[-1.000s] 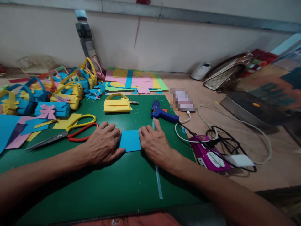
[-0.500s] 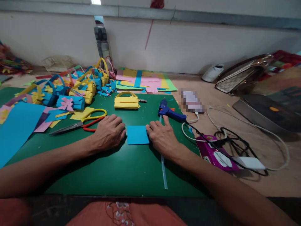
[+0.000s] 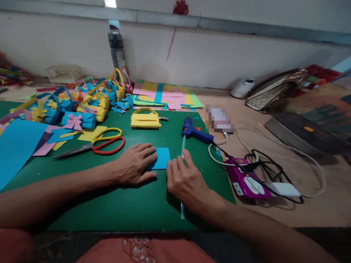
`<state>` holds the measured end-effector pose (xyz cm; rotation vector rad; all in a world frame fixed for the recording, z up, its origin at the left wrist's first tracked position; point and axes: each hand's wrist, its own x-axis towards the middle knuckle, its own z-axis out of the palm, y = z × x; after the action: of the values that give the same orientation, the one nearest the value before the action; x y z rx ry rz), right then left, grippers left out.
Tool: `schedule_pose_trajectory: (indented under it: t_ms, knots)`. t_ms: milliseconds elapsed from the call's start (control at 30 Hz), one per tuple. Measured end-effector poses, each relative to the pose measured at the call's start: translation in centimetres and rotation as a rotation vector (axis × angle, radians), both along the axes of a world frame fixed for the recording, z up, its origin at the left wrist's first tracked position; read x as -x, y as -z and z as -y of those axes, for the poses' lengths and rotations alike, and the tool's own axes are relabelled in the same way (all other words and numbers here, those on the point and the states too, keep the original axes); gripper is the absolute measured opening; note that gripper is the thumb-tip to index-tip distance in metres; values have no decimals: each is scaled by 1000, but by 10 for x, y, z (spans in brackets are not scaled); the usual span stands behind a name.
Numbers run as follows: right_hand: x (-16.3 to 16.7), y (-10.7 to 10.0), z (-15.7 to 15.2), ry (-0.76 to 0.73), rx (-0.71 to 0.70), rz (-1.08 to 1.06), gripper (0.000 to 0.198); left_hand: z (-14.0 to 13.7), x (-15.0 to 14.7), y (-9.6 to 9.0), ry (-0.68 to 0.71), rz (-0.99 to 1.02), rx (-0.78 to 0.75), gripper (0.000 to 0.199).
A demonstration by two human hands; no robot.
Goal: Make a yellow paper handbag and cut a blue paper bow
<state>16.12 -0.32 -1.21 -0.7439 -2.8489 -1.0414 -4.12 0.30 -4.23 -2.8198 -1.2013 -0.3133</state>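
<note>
The blue paper piece [image 3: 163, 160] lies flat on the green mat [image 3: 109, 210], between the two hands. Its right, far and near edges are exposed in part. Green surface shows from the paper to the mat's near edge, and a further strip separates it from the yellow paper bag [image 3: 144, 120] beyond. To the right, the clear glue stick [image 3: 182, 212] extends from the blue glue gun [image 3: 199, 134] toward the near edge, limiting the room on that side. On the left, the scissors [image 3: 79, 149] lie just beyond the left forearm.

The left hand [image 3: 139, 164] is laid palm down, fingers extended over the paper's left part, thumb spread apart. The right hand [image 3: 183, 177] is beside the paper's right edge, fingers curled, thumb raised; whether it grips anything cannot be determined.

The left hand covers the paper's left end. The right hand conceals the glue stick's middle. A device [image 3: 221, 118] on the desk [image 3: 315, 212] is pixelated. The frame crops the large blue sheet [image 3: 20, 148] at left.
</note>
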Motion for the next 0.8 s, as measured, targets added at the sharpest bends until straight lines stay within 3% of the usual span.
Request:
schedule_pose_trajectory:
  t_ms: [200,400,500,600,700,800]
  knots:
    - [5,3,3,-5,-27,1,28,2,-6,1,14,-10,-119,44]
    - [5,-1,1,-65,-61,-140,31,5,-12,6,73,20,-373,22]
    - [2,-1,-2,-100,-47,-234,27,1,-10,-1,89,111,-350,26]
    - [-4,-4,-11,-184,91,-484,29,-7,-6,-18,-36,442,-137,25]
    - [-10,-7,-24,-117,412,-875,53,-16,-8,-37,-319,902,404,24]
    - [-11,-8,-36,58,860,-1283,61,-22,-18,-44,-340,1370,920,31]
